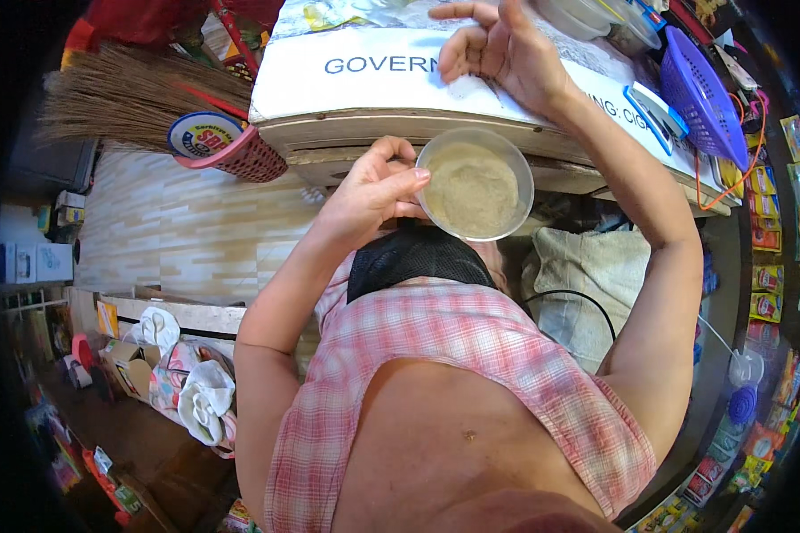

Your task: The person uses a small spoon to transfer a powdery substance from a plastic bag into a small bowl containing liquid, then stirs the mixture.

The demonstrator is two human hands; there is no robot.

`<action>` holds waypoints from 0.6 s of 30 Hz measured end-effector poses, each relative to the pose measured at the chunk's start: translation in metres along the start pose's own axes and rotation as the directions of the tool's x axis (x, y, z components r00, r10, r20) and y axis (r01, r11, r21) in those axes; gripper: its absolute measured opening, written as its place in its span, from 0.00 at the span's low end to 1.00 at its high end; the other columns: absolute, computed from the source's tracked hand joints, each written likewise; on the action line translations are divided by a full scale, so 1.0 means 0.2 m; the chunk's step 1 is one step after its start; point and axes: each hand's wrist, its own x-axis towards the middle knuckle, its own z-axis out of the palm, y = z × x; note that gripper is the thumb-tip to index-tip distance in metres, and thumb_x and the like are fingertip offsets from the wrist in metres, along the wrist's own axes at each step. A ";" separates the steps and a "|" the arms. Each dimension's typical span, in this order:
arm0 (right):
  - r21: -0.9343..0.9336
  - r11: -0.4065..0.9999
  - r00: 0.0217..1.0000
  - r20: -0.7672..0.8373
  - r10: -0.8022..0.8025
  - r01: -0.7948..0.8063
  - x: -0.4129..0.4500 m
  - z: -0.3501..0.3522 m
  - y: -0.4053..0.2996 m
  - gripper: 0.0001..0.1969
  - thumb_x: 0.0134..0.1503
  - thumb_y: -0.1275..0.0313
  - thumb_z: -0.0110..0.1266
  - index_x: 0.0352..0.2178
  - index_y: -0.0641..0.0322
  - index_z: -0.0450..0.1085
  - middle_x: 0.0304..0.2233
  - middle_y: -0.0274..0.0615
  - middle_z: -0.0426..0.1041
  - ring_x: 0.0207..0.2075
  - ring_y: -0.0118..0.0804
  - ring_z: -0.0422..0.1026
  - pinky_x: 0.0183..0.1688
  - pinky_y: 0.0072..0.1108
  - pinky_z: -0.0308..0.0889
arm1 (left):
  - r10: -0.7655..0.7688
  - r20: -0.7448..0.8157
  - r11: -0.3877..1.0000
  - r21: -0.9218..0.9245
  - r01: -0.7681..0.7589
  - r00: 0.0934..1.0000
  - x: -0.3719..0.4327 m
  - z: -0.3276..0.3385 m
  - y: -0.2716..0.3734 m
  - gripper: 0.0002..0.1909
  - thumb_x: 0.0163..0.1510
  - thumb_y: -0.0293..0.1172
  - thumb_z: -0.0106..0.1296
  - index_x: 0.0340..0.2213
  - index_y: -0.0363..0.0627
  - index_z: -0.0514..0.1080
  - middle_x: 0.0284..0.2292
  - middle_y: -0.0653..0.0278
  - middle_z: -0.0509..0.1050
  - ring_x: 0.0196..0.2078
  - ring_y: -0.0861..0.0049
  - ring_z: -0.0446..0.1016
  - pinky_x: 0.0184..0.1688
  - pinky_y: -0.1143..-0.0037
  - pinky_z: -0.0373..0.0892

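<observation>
My left hand (390, 183) grips the rim of a round, clear plastic tub (530, 193), thumb over the edge. Fine grey-brown powder (477, 186) covers the inside of the tub, which I hold in front of the table's edge, above my lap. Over the tabletop, my right hand (507, 60) is raised with its fingers apart and slightly curled, and nothing shows in it. Beneath that hand lies a white printed sheet (373, 86) with large lettering, covering the front of the wooden table (347, 136).
Plastic containers (583, 16) and a purple basket (700, 100) stand at the table's right, by a blue-edged item (653, 116). A pink basket (240, 160) and broom bristles (133, 93) are at the left. A woven sack (587, 280) lies below; sachets (767, 226) hang at right.
</observation>
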 end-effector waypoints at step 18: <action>-0.244 0.970 0.900 -0.416 -0.129 0.026 -0.09 0.02 -0.09 0.21 0.65 0.63 0.47 0.54 0.67 0.61 0.43 0.49 0.74 0.47 0.43 0.74 0.51 0.30 0.69 | 0.010 0.044 0.998 0.064 -0.013 0.999 0.01 -0.04 0.05 0.15 0.60 0.27 0.50 0.45 0.41 0.58 0.39 0.57 0.73 0.39 0.77 0.77 0.39 0.76 0.78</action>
